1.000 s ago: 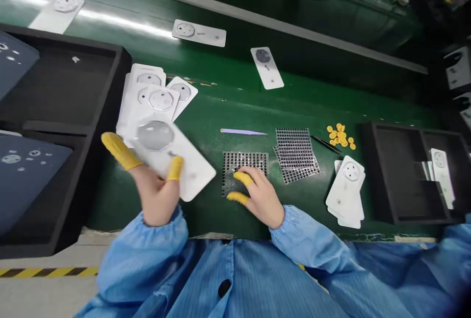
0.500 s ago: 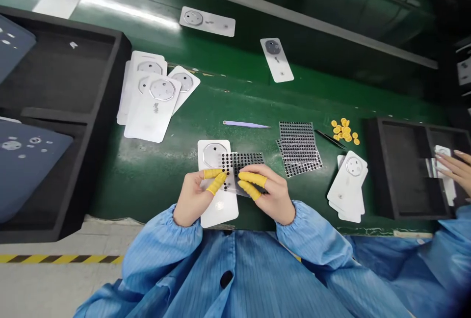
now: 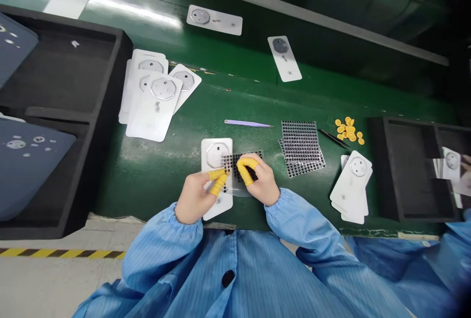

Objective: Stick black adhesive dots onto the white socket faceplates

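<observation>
My left hand, with yellow finger cots on thumb and index finger, pinches the left edge of a clear sheet of black dots. My right hand, also in yellow cots, curls its fingers over the right part of that sheet. Whether it grips the sheet or a dot is too small to tell. Beneath the sheet lies a white phone-shaped panel with an octagonal camera ring. More dotted sheets rest to the right of my hands.
Purple tweezers and black tweezers lie beyond my hands, near yellow finger cots. White panels are stacked left and right. Black trays flank the bench, left and right. Another person's hand is at far right.
My right hand has shifted left and curled its fingers more tightly. My left hand stays at the sheet's left edge. The other person's panel has moved at the right tray.
</observation>
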Action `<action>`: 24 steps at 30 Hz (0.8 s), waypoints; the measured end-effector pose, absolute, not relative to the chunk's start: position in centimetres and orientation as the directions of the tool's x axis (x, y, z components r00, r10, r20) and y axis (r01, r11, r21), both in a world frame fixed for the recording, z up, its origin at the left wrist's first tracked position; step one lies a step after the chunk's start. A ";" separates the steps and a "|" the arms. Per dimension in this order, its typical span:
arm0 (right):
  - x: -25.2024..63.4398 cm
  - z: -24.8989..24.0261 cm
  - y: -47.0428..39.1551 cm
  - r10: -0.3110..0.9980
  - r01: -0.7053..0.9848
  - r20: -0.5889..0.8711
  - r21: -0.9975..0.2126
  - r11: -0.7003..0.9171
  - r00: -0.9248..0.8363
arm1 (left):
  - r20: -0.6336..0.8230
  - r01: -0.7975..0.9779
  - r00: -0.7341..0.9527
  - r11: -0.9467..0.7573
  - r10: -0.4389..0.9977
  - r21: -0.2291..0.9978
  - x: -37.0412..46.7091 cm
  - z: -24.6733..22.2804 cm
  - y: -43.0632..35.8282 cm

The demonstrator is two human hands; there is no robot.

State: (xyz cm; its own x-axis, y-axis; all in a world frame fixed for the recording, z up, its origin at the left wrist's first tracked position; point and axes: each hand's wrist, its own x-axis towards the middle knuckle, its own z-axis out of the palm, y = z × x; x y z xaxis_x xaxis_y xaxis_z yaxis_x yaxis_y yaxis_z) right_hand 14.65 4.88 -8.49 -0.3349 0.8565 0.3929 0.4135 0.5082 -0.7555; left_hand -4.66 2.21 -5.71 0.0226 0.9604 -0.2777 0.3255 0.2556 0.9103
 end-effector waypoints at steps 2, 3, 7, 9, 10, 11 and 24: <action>14.9 -8.9 5.2 0.846 0.421 0.413 -0.738 0.528 -0.336 | -0.257 0.358 -0.036 0.252 0.966 0.899 -6.2 -5.5 2.1; 15.0 -8.8 5.2 0.838 0.423 0.425 -0.727 0.541 -0.343 | -0.233 0.366 -0.091 0.250 0.968 0.896 -6.8 -5.3 1.9; 14.5 -6.3 4.9 0.799 0.464 0.508 -0.651 0.601 -0.322 | -0.175 0.210 -0.262 0.234 0.949 0.949 -7.1 -3.5 0.6; 13.6 -4.3 4.6 0.772 0.466 0.550 -0.619 0.632 -0.317 | -0.217 0.072 -0.203 0.236 0.955 0.969 -5.9 -2.6 0.1; 13.1 -3.4 4.5 0.762 0.452 0.560 -0.615 0.646 -0.326 | -0.235 0.022 -0.156 0.241 0.959 0.970 -5.1 -2.2 -0.1; 12.6 -2.7 4.4 0.755 0.436 0.562 -0.617 0.654 -0.337 | -0.249 -0.017 -0.115 0.249 0.962 0.968 -4.4 -1.9 -0.2; 13.2 -2.4 3.5 0.678 0.450 0.527 -0.509 0.734 -0.512 | -0.223 -0.076 -0.086 0.217 0.971 0.973 -2.4 -1.4 -0.8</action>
State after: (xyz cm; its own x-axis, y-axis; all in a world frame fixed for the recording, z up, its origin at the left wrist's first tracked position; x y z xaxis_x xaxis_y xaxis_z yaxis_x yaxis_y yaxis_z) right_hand 13.23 3.48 -2.40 -0.5117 0.6784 0.5272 0.4497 0.7343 -0.5085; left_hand -2.38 -0.82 -1.39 -0.0857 0.9710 -0.2231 -0.0763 0.2169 0.9732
